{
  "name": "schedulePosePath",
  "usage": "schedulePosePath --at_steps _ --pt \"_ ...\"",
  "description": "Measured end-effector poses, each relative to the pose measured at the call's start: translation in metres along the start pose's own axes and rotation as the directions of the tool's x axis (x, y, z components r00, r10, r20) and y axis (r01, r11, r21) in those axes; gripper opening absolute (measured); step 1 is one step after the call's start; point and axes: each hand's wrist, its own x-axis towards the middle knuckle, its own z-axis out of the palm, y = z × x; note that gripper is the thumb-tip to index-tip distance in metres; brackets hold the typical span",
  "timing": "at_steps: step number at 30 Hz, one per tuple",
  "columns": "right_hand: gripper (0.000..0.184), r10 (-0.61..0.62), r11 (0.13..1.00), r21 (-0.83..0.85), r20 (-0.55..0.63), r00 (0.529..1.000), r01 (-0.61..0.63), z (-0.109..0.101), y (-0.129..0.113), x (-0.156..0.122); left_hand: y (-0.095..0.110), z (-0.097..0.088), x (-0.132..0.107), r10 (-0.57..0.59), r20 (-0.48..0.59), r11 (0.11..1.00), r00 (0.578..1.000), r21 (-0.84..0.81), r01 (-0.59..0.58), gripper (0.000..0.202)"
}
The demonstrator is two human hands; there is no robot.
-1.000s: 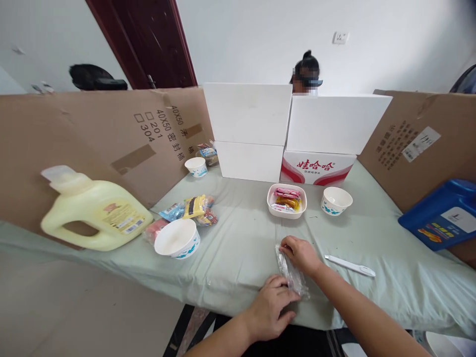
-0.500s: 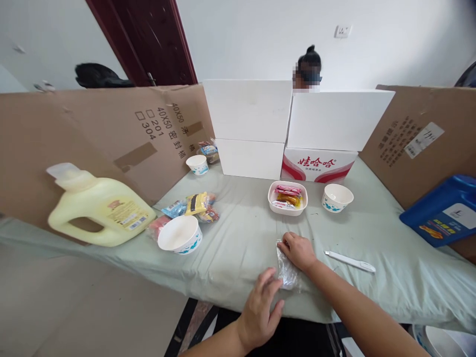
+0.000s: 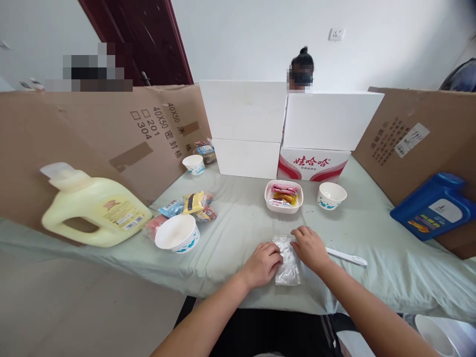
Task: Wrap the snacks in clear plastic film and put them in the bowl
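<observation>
A crumpled clear plastic bag (image 3: 286,260) lies on the pale green tablecloth (image 3: 238,233) near the front edge. My left hand (image 3: 262,263) presses on its left side with the fingers curled onto the plastic. My right hand (image 3: 309,246) rests on its upper right corner, fingers bent down on the bag. A white plastic tool (image 3: 345,256) lies just right of my right hand.
A white tray of wrapped snacks (image 3: 283,196) and a paper bowl (image 3: 330,195) sit behind the hands. Another bowl (image 3: 177,233), loose snack packs (image 3: 191,206) and a yellow jug (image 3: 93,210) are left. A blue jug (image 3: 435,206) is right. Cardboard walls and white boxes (image 3: 247,111) ring the table; a person sits behind.
My left hand has come up from the table edge onto the left side of the bag. The bag now lies flatter and spread between both hands. My right hand shifted slightly right.
</observation>
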Motion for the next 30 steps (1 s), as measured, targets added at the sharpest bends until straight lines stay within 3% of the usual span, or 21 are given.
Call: schedulePosePath --at_steps 3,5,8,10,16,19,22,24,27,30 --pt "0.029 -0.195 0.975 0.089 -0.092 0.977 0.203 -0.002 -0.009 -0.045 0.003 0.0 -0.003 -0.012 -0.004 1.0 1.0 0.0 0.012 0.027" --pt "0.032 -0.326 0.935 0.123 -0.082 0.942 0.334 0.008 -0.02 -0.08 0.004 0.0 -0.003 -0.014 0.017 1.0 1.0 0.001 0.014 0.034" --pt "0.01 -0.353 0.927 0.116 -0.043 0.935 0.356 0.024 -0.031 -0.119 0.003 -0.001 -0.001 -0.025 0.044 1.0 0.999 0.006 0.025 0.036" --pt "0.015 -0.342 0.929 0.117 -0.091 0.935 0.351 0.028 -0.032 -0.127 0.002 0.0 0.0 -0.028 0.055 1.0 0.998 0.006 0.027 0.036" --pt "0.033 -0.328 0.93 0.061 -0.302 0.895 0.362 0.026 -0.029 -0.097 0.004 -0.003 -0.001 -0.019 0.052 1.0 0.998 -0.003 0.019 0.033" --pt "0.028 -0.375 0.895 0.13 -0.294 0.879 0.426 0.027 -0.035 -0.091 0.003 -0.006 -0.002 0.016 0.061 0.997 0.998 -0.083 -0.011 0.028" --pt "0.03 -0.389 0.867 0.243 -0.217 0.895 0.436 0.024 -0.034 -0.087 0.0 -0.005 -0.003 0.05 0.066 0.986 0.997 -0.161 -0.039 0.023" --pt "0.031 -0.337 0.876 0.307 -0.166 0.927 0.373 0.02 -0.029 -0.076 -0.003 -0.003 -0.003 0.05 0.048 0.98 0.998 -0.193 -0.04 0.028" --pt "0.028 -0.131 0.925 0.347 -0.094 0.987 0.156 0.019 -0.017 -0.048 -0.009 0.002 -0.005 -0.016 -0.01 0.972 1.0 -0.234 0.013 0.05" --pt "0.024 0.006 0.952 0.305 -0.061 0.998 0.013 0.027 -0.01 -0.021 -0.013 0.006 -0.007 -0.076 -0.05 0.954 0.996 -0.293 0.058 0.07"
